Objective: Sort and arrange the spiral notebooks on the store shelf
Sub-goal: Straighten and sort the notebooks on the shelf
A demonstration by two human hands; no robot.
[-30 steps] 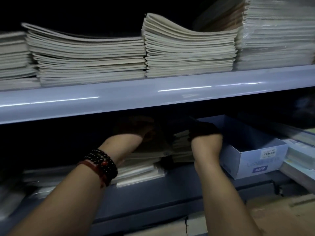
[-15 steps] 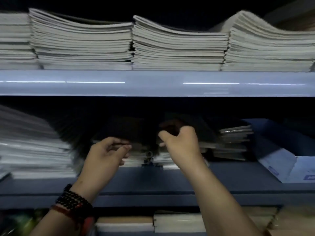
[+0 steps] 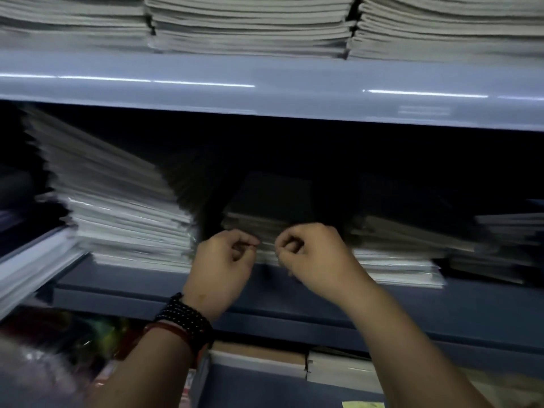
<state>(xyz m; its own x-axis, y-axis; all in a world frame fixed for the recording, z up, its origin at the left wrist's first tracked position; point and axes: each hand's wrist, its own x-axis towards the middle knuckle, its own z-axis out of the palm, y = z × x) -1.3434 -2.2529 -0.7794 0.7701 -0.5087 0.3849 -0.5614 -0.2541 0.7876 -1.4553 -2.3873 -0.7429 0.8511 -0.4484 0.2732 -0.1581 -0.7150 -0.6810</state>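
Notebooks (image 3: 266, 228) — middle stack's front edge in left hand (image 3: 223, 262) and right hand (image 3: 313, 256)

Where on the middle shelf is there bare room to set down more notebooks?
Bare strip along the shelf front, widest right of the right hand, before the low right stacks. Dark headroom above the middle stack. Crowded: the tall left stack rises close to the upper shelf, with only a slit beside it.
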